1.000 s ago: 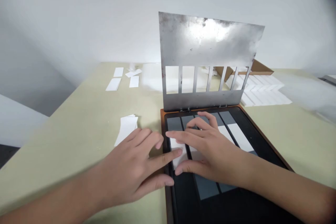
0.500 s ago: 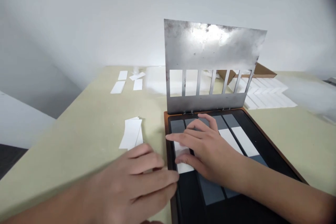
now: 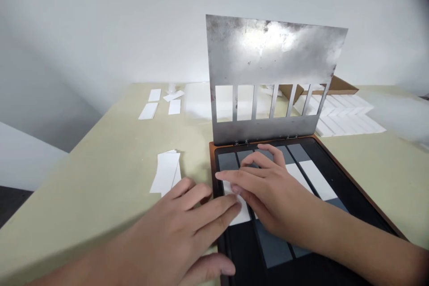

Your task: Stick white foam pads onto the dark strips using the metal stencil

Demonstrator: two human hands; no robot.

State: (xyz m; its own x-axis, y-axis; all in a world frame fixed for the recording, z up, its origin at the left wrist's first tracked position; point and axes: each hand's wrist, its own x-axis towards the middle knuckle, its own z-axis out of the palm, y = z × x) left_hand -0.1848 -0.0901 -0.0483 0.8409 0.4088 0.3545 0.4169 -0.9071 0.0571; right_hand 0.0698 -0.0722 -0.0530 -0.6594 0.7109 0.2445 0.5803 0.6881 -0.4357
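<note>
A white card [image 3: 240, 218] lies in the leftmost slot of the black tray [image 3: 241, 250], which has a brown outer edge. Stretched fingertips of my left hand [image 3: 177, 232] rest on this card, while the thumb stands apart over the tray's left edge. My right hand [image 3: 270, 190] lies low over the tray, fingers spread, its index fingertip at the card's upper left and its thumb near my left fingertips. More white cards [image 3: 318, 180] lie in the slots to the right, partly hidden by this hand. Behind, a metal plate [image 3: 271, 58] with several rectangular openings stands upright on hinges.
Left of the tray is a small pile of white cards [image 3: 164, 172]. Several loose white cards [image 3: 174, 107] lie farther back. At the back right are rows of white pieces [image 3: 348, 123] and a cardboard box [image 3: 345, 86]. A wall rises behind the table.
My left hand has moved right onto the leftmost card, and its thumb now shows spread. My right thumb has shifted up toward the index finger. The view has moved slightly closer.
</note>
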